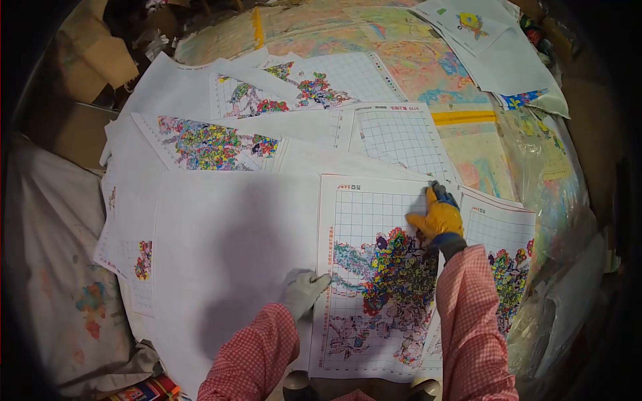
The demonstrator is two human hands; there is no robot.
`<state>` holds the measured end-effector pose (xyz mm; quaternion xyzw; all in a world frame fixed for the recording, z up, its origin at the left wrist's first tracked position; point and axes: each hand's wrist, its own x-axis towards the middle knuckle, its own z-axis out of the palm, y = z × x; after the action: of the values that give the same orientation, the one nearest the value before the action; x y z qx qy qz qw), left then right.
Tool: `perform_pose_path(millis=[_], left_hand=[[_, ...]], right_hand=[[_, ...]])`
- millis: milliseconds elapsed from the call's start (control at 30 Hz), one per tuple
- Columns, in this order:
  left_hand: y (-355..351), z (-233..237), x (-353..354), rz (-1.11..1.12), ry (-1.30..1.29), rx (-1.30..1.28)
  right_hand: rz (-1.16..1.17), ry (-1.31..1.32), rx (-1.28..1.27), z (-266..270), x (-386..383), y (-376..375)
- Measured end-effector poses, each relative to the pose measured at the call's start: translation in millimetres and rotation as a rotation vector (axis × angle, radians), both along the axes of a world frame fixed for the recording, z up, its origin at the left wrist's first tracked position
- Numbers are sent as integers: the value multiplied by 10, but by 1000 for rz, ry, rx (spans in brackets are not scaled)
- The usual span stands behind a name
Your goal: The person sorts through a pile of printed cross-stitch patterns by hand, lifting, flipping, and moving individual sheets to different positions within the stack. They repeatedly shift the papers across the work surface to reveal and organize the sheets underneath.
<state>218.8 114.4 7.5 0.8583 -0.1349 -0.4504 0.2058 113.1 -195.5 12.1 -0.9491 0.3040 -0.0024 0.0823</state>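
Note:
A large white sheet [374, 207] printed with a grid and a colourful flower pattern lies before me, over other sheets. My left hand [305, 293], in a pale grey glove, is at its left edge, fingers curled and closed on that edge. On the sheet's upper right corner rests my right hand [441, 214], in a yellow glove with dark fingertips. Its thumb is spread to the left and its fingers point away from me. Another printed sheet [498, 224] with a similar pattern shows beneath my right forearm. A blank white sheet [194, 220] spreads out left of my left hand.
Several overlapping printed sheets [401, 137] lie farther back on a paint-stained table cover [374, 33] with yellow tape [465, 117]. More white sheets [468, 50] are at the back right. Clear plastic [542, 174] hangs along the right edge. Stained cloth [60, 267] drapes at left.

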Motion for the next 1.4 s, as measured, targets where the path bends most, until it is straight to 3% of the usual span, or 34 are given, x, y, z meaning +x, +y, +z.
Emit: perform_pose_path(millis=[67, 167, 233, 333, 400, 467, 500, 567, 600, 633, 667, 700, 733, 767, 800, 833, 867, 933, 967, 1000, 1033, 1067, 1100, 1133, 1167, 1200, 1267, 1300, 1333, 1400], left_hand=[[22, -47, -3, -6, 27, 24], [32, -104, -14, 44, -65, -113], [76, -209, -11, -134, -355, -256], [33, -151, -20, 6, -195, -228], [63, -301, -73, 60, -176, -261], [75, -322, -86, -55, -490, -287], [102, -299, -66, -53, -492, -293], [149, -224, -51, -11, -317, -276], [238, 89, -109, 148, -129, -409], [319, 403, -161, 307, 60, -540], [549, 307, -143, 271, 39, -573], [910, 184, -163, 230, 12, -602], [1224, 244, -332, 456, 15, -635], [1721, 247, -338, 503, 201, -580], [2027, 437, -506, 604, 143, -405], [2452, 251, -704, 828, 106, -129], [2593, 511, -790, 899, 365, 167], [3926, -629, -1175, 1154, 1079, -403], [3740, -377, -1298, 1206, 939, -430], [3592, -449, -1392, 1322, 828, -549], [3988, -1302, -1431, 713, 177, -570], [3945, -1296, -1334, 711, 167, -574], [3757, -1204, -1242, 971, 279, -733], [3579, -1111, -1156, 1238, 400, -888], [3244, -594, -1097, 1367, 306, -678], [3092, -420, -1091, 1371, 301, -687], [2836, -298, -1093, 1148, 315, -216], [2710, -335, -1204, 1039, 250, -338], [2582, -470, -1331, 1140, 190, -425], [1977, -133, -1388, 1084, 322, -361]], right_hand=[[-26, 90, 65, -87, -20, 12], [-95, -70, 83, -231, -353, 335], [-99, -92, 141, -156, -833, 776], [-42, -77, 219, 98, -1732, 1636], [-190, -35, 363, 200, -2242, 2284], [-102, 116, 218, 285, -2631, 2680], [-101, 115, 211, 337, -2681, 2688], [-178, 904, 650, 428, -2716, 2625], [-241, 921, 614, 413, -2704, 2549], [-278, 780, 563, 605, -2534, 2384], [-397, 543, 621, 607, -2432, 2174], [-394, 287, 496, 733, -2289, 2040], [-423, 190, 485, 737, -2177, 1888], [-449, -2, 361, 372, -2216, 1782], [-520, -61, 319, 285, -2094, 1712], [-607, -218, 476, 54, -2056, 1639], [-663, -372, 661, -154, -1965, 1592], [-665, -351, 842, -403, -1883, 1511], [-657, -497, 753, -696, -1958, 1520], [-669, -651, 648, -736, -1889, 1568], [-655, -668, 663, -759, -1857, 1528], [-646, -479, 740, -416, -1832, 1491], [-633, -281, 803, -100, -1860, 1468], [-628, -275, 794, 28, -1914, 1431], [-630, -320, 768, 123, -1998, 1307], [-630, -372, 746, 217, -2083, 1181], [-694, -412, 689, 553, -2339, 989], [-751, -443, 627, 505, -2546, 891], [-808, -473, 564, 396, -2827, 782], [-806, -302, 239, 28, -3457, 469]])
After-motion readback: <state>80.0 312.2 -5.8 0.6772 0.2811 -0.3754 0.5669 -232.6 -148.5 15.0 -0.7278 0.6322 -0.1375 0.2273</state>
